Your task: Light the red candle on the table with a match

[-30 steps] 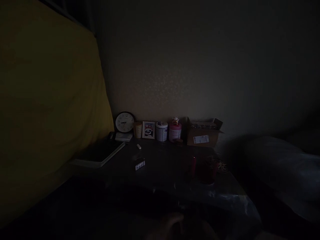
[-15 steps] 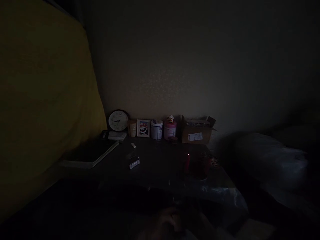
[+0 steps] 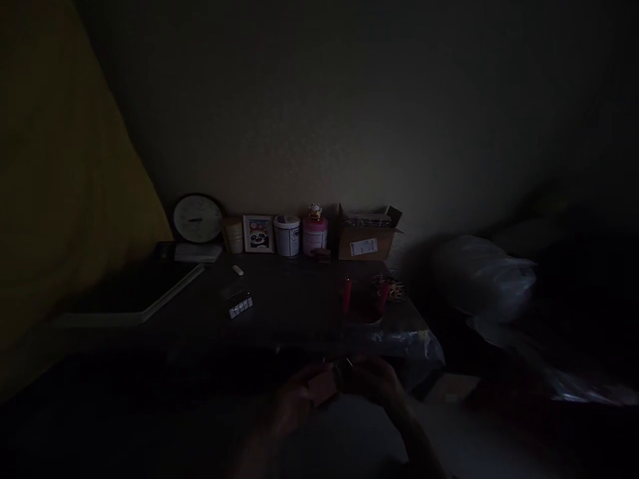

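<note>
The room is very dark. My left hand (image 3: 294, 399) and my right hand (image 3: 379, 386) are raised together in front of the near edge of a dark table (image 3: 294, 326). Between their fingertips sits a small object (image 3: 329, 382), pale brown with a dark part at its right end. Both hands touch it; what it is cannot be made out. On the table beyond stand a red cup-like thing (image 3: 362, 303) and a small box with white marks (image 3: 239, 306).
Along the wall stand a round clock (image 3: 197, 218), a panda picture (image 3: 258, 233), a white tub (image 3: 287, 235), a pink jar (image 3: 315, 233) and a cardboard box (image 3: 367, 236). A flat tablet-like slab (image 3: 134, 296) lies left. Yellow fabric (image 3: 54, 199) hangs left; a plastic bag (image 3: 482, 276) sits right.
The view has swung right and down, so everything has slid left in the picture. My hands have risen from the bottom edge into view, together on the small object.
</note>
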Tool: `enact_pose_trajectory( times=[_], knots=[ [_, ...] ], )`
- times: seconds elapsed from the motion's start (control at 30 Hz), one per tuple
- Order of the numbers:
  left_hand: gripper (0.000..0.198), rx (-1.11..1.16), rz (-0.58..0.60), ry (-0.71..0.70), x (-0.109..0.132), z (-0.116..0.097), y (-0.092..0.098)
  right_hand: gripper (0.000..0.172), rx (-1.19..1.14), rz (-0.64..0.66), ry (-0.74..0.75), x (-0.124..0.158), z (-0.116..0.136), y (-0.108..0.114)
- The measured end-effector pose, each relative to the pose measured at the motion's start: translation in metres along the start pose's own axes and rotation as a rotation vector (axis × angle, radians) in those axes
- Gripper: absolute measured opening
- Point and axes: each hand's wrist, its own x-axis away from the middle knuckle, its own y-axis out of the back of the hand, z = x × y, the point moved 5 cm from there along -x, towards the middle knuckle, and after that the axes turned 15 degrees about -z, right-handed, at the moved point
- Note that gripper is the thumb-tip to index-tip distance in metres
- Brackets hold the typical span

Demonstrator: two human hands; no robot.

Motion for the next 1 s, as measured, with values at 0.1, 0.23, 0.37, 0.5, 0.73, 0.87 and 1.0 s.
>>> enact_pose_trajectory(
  times=[0.1,0.23,0.37,0.5,0.73,0.87,1.0],
  knots=[
    [0.049,-0.029,-0.005,0.007,-0.001,0.003,0.004,0.038,-0.111,0.052,-0.102,0.008,0.011,-0.005],
    [0.051,-0.049,-0.018,0.024,0.000,0.004,0.005,0.034,-0.162,0.072,-0.151,0.013,0.020,-0.010],
    [0.051,0.010,0.037,0.007,0.006,-0.005,-0.005,0.037,-0.138,0.027,-0.141,0.008,0.012,-0.006],
    [0.052,0.023,0.086,0.048,0.013,-0.014,-0.014,0.038,-0.146,0.013,-0.138,0.006,0.008,-0.003],
    [0.054,0.143,0.152,0.086,0.006,-0.005,-0.004,0.038,-0.101,-0.022,-0.100,0.002,0.004,-0.001],
    [0.049,0.161,0.154,0.045,0.005,-0.003,-0.003,0.036,-0.117,-0.009,-0.086,0.001,-0.001,-0.002],
    [0.045,0.146,0.175,0.108,0.009,-0.004,-0.007,0.034,-0.123,0.021,-0.068,0.005,0.003,-0.005]
  ],
)
